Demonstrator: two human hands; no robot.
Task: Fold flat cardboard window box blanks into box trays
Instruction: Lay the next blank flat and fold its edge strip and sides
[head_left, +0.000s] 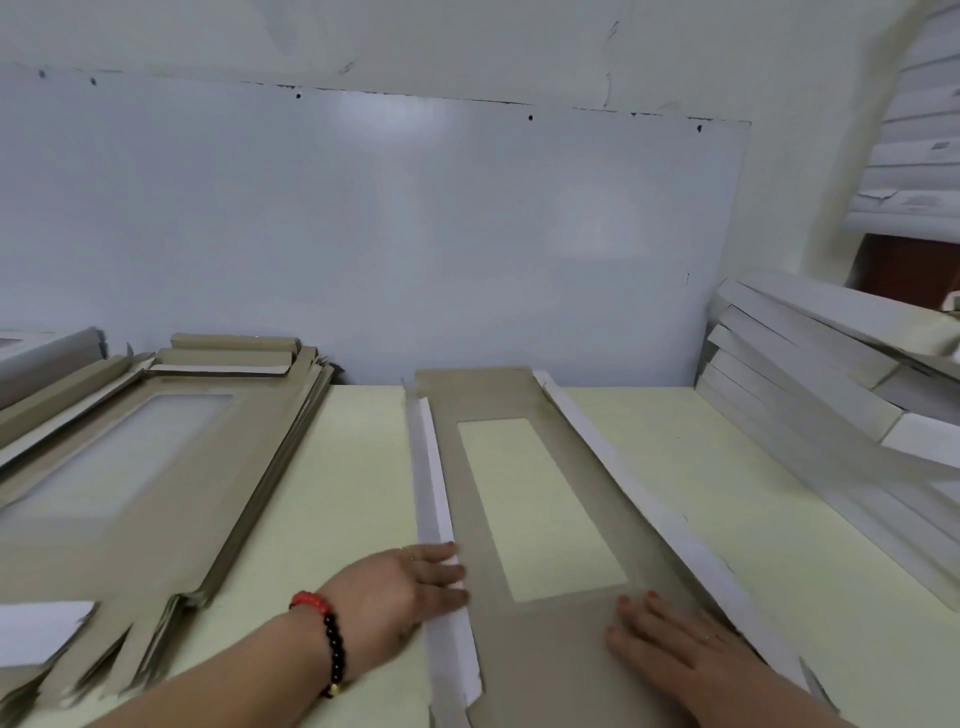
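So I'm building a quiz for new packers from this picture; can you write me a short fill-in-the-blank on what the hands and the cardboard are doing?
1. The right hand lies ____ on the grey panel of the blank in the middle of the table.
2. The left hand touches the blank's ____ side flap.
3. A bracelet is on the ____ wrist.
4. The stack of unfolded blanks lies to the person's ____.

Missing words: flat; left; left; left
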